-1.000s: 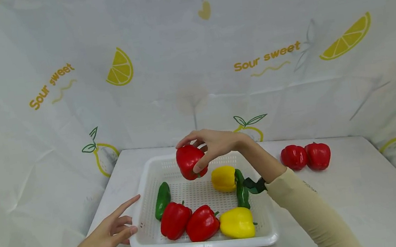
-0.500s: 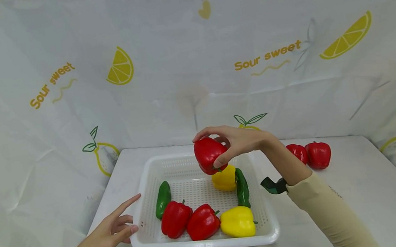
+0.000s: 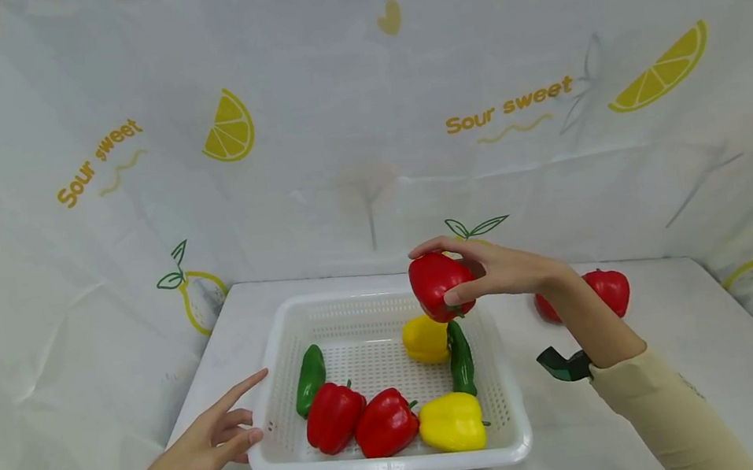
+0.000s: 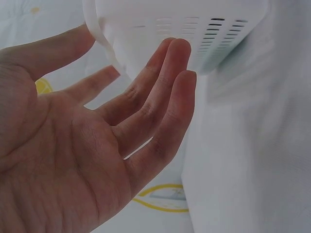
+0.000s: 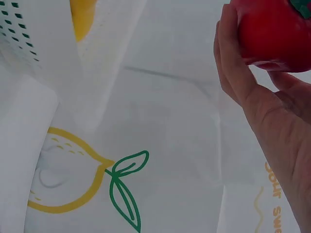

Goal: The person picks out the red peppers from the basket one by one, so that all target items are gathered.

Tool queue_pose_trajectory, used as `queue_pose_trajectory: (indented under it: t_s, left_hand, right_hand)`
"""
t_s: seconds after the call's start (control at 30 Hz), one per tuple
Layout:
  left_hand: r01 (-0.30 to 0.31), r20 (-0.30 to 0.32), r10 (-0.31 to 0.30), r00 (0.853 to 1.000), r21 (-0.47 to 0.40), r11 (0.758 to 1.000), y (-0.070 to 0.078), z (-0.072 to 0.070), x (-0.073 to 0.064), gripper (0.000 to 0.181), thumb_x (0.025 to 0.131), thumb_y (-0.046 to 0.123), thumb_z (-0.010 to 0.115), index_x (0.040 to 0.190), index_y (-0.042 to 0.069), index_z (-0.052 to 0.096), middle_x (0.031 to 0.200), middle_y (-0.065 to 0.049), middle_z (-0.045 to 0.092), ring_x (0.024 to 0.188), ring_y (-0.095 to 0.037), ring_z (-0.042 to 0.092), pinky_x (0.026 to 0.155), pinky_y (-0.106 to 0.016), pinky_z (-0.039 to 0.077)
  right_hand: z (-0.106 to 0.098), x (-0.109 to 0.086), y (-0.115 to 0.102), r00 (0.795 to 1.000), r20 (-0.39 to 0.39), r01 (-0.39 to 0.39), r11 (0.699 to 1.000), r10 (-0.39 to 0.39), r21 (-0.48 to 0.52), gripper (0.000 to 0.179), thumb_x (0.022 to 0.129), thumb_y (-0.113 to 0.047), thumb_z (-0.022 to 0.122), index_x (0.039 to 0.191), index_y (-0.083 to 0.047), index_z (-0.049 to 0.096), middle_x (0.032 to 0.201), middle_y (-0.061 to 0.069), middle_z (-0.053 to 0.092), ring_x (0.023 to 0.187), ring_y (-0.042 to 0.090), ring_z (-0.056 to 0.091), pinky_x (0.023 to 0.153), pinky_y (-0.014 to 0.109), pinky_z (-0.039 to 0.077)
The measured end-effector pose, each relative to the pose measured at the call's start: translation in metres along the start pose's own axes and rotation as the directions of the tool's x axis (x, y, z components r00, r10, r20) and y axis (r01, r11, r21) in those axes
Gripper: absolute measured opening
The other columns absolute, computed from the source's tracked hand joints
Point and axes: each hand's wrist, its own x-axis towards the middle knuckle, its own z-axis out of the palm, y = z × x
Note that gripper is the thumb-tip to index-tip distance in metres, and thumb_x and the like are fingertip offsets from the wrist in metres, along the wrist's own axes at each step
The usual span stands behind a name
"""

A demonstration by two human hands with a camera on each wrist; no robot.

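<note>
My right hand [image 3: 502, 266] grips a red bell pepper [image 3: 437, 286], holding it in the air above the back right corner of a white plastic basket [image 3: 391, 467]. In the right wrist view the same red bell pepper [image 5: 277, 34] shows between fingers and thumb. My left hand [image 3: 199, 447] is at the basket's left side, thumb at the rim and index finger extended. In the left wrist view the fingers of the left hand [image 4: 92, 141] are relaxed near the slotted basket wall [image 4: 160, 14]; whether all of them touch it I cannot tell.
Inside the basket lie a green pepper [image 3: 310, 380], red bell peppers [image 3: 335, 419], yellow bell peppers [image 3: 452, 423] and a long dark green pepper [image 3: 461, 363]. Two more red bell peppers [image 3: 609, 292] sit on the white table [image 3: 706, 350] at right, partly behind my forearm.
My right hand has carried the red bell pepper rightward, from over the basket's back middle to its back right corner. The left hand and the basket have barely moved.
</note>
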Motion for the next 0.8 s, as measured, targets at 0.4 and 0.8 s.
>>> queue_pose_trajectory:
  t_s: [0.4,0.8]
  left_hand:
    - [0.001,0.006,-0.001,1.000,-0.016,1.000,0.001,0.000,0.000,0.077,0.112,0.012,0.059,0.175,0.013,0.014,0.125,-0.029,0.068,0.108,-0.011,0.076,0.087,-0.032,0.067]
    - [0.015,0.005,-0.015,1.000,-0.027,1.000,0.000,-0.001,0.000,0.077,0.112,0.013,0.059,0.175,0.015,0.014,0.126,-0.028,0.068,0.108,-0.012,0.076,0.088,-0.032,0.067]
  right_hand:
    - [0.000,-0.030,0.017,0.989,-0.112,0.103,0.992,-0.094,0.079,0.095,0.086,-0.013,0.087,0.164,-0.011,0.033,0.166,0.020,0.040,0.135,0.029,0.058,0.093,0.038,0.067]
    - [-0.002,-0.054,0.024,0.979,-0.168,0.137,0.982,-0.115,0.129,0.090,0.088,-0.003,0.077,0.167,-0.017,0.037,0.159,-0.009,0.050,0.138,0.015,0.055,0.094,0.041,0.067]
